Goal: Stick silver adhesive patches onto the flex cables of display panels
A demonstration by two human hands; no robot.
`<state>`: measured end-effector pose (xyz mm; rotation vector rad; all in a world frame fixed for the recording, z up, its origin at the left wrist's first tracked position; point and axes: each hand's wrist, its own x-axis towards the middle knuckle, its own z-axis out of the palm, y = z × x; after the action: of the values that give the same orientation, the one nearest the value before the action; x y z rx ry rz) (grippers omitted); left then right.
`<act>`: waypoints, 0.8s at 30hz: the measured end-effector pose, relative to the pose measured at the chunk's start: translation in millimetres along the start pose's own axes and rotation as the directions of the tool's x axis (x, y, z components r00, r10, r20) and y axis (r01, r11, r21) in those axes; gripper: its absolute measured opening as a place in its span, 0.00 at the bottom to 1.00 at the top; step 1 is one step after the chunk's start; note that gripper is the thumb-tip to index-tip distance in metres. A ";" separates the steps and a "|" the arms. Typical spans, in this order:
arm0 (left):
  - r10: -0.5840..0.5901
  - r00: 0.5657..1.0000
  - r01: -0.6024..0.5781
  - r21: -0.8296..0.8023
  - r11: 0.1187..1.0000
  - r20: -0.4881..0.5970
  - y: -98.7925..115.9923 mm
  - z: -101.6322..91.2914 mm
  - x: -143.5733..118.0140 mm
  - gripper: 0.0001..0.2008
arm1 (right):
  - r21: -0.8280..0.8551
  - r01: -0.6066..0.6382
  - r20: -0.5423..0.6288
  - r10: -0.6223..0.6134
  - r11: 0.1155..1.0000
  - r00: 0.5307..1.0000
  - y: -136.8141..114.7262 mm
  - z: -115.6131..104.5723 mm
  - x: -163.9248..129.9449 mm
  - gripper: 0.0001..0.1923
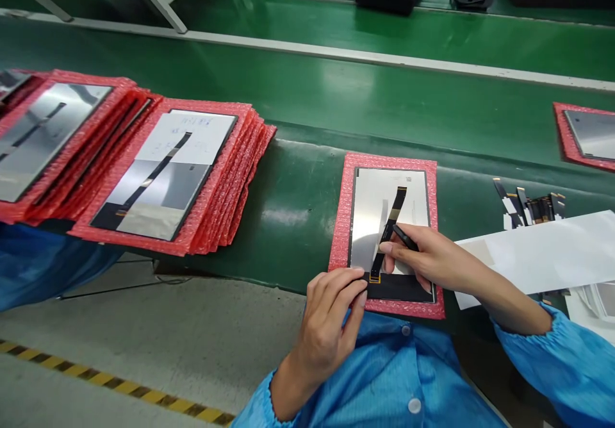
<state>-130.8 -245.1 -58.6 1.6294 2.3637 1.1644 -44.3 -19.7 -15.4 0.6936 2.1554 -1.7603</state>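
Head view: display panel (384, 210) lay on a pink bubble-wrap pad (344, 223) at the near edge of the green surface (298, 197), likely as cushioning. Left hand (331, 312) pinched its lower edge, apparently steadying it. Right hand (427, 258) gripped a dark stylus (405, 237) against the flex cable (391, 223). More padded panels sat stacked at left (168, 178).

Two hands (331, 312) (423, 258), three visible panels (391, 232) (161, 175) (590, 134), one pen (405, 237)
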 end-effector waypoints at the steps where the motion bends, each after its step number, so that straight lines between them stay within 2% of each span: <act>1: 0.001 1.000 -0.001 0.002 1.000 0.003 0.0 -0.1 0.1 0.13 | -0.002 0.002 0.001 -0.002 1.000 1.000 0.1 -0.1 -0.1 0.12; 17: -0.003 1.000 0.003 0.008 1.000 -0.006 -1.2 1.0 1.0 0.12 | -0.053 0.044 0.019 -0.043 0.998 0.999 4.2 -5.9 -2.5 0.11; 24: 0.001 1.000 -0.001 0.013 1.000 -0.004 -1.7 0.8 1.4 0.12 | -0.017 0.023 0.026 -0.022 1.000 0.999 2.9 -6.3 -2.0 0.13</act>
<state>-132.3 -243.8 -59.7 1.6338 2.3780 1.1558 -40.5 -13.6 -15.5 0.6418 2.1673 -1.7500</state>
